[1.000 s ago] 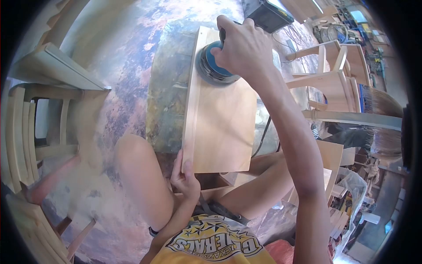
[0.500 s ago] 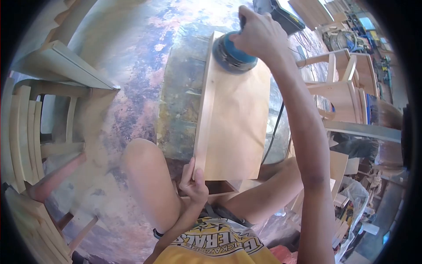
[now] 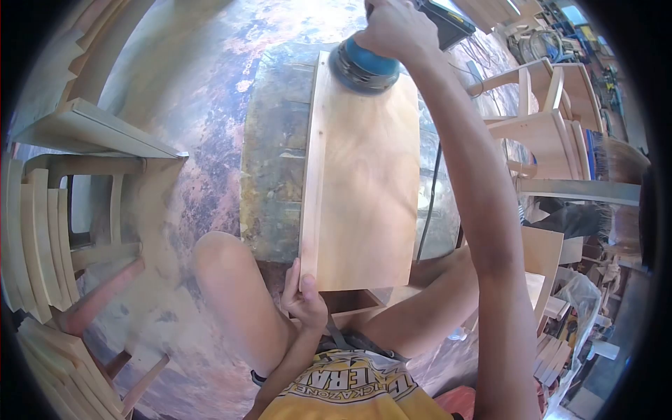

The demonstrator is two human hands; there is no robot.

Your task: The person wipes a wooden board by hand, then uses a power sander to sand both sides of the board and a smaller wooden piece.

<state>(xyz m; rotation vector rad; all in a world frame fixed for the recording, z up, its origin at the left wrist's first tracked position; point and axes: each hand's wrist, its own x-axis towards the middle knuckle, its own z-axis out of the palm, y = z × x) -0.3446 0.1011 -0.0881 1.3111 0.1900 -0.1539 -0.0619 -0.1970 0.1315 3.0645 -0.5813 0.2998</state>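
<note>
Now I see the sander (image 3: 365, 68) shifted toward the far edge of the wooden board (image 3: 367, 182), baring more surface; the right hand (image 3: 400, 28) curls round it, the left hand (image 3: 306, 301) pinches the near-left corner.

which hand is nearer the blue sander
Right: the right hand grips the blue sander; the left hand holds the wooden board at the end opposite the sander.

One head-worn camera looks forward and down past the wearer's shirt (image 3: 329, 404) onto a nearby board (image 3: 367, 189); its dark, curved edges seem stretched.
</note>
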